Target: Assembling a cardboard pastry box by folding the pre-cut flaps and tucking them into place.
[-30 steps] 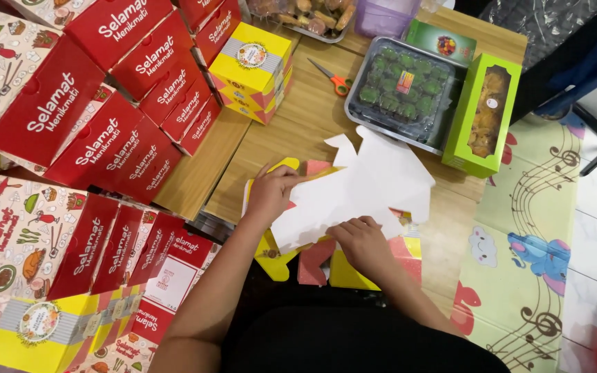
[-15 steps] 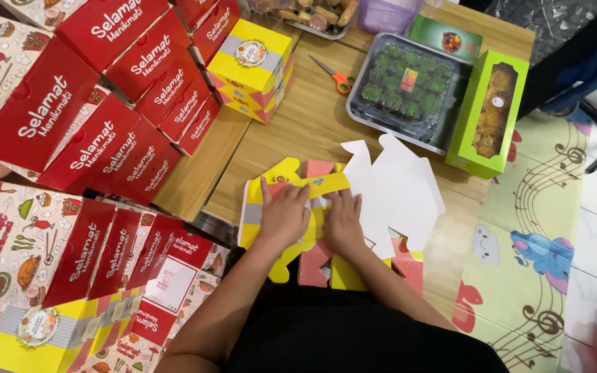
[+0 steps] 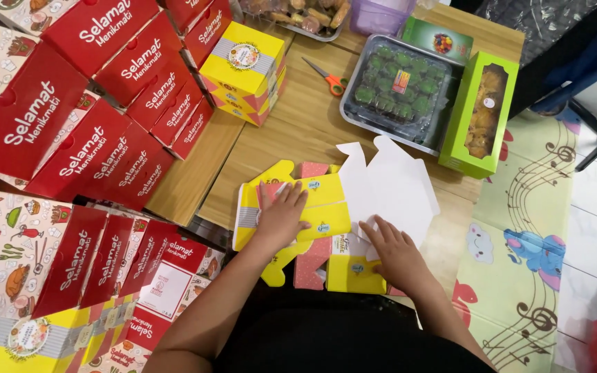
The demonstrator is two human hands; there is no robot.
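Observation:
A flat, unfolded yellow-and-pink cardboard box [image 3: 323,207] lies on the low wooden table [image 3: 291,131], its white inner side [image 3: 388,186] showing on the right. My left hand [image 3: 281,214] presses flat, fingers spread, on the folded yellow panel. My right hand [image 3: 392,245] rests with fingers on the lower edge of the white part, near a yellow flap [image 3: 354,273]. Neither hand lifts the box off the table.
Stacks of red boxes [image 3: 98,124] fill the left side. A folded yellow box stack [image 3: 243,69], orange scissors [image 3: 329,79], a clear tray of green cakes [image 3: 395,90] and a green window box [image 3: 481,114] stand at the back. A patterned mat [image 3: 526,228] lies to the right.
The white sheet, earlier spread under both hands, now has its yellow panel folded over. My left hand has stayed on the yellow panel; my right hand slid right and down onto the white part.

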